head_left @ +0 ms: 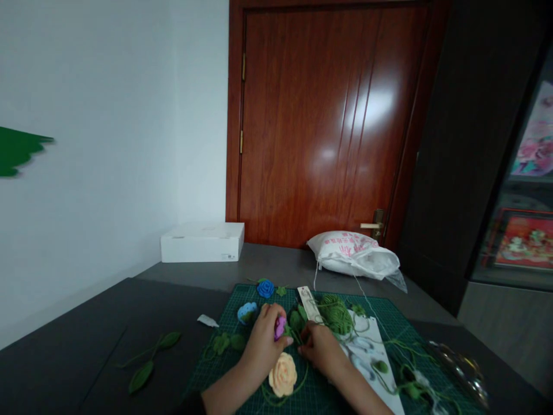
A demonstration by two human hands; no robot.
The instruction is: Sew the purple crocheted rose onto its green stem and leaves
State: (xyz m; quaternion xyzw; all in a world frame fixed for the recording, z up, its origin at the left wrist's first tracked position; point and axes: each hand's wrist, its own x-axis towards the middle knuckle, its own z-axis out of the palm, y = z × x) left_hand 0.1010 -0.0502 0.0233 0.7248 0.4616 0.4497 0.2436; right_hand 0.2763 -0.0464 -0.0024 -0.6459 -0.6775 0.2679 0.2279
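Observation:
Over the green cutting mat [384, 308], my left hand [268, 334] is closed round a small purple crocheted piece [280, 327]. To its right, my right hand [318, 346] has its fingers closed near green yarn and leaves [297, 320]; what they hold is too small to tell. A cream crocheted rose [283, 374] lies just below my left hand. Above and left of that hand are a light blue crocheted piece [247, 312] and a blue rose [265, 288]. A ball of green yarn [336, 314] sits beyond my right hand.
A white box [202, 243] stands by the wall. At the back right lies a white plastic bag [352, 253]. Green leaves [141, 376] rest on the dark table [56, 357] at left. A printed sheet [374, 351] and a shiny object [462, 369] are at right.

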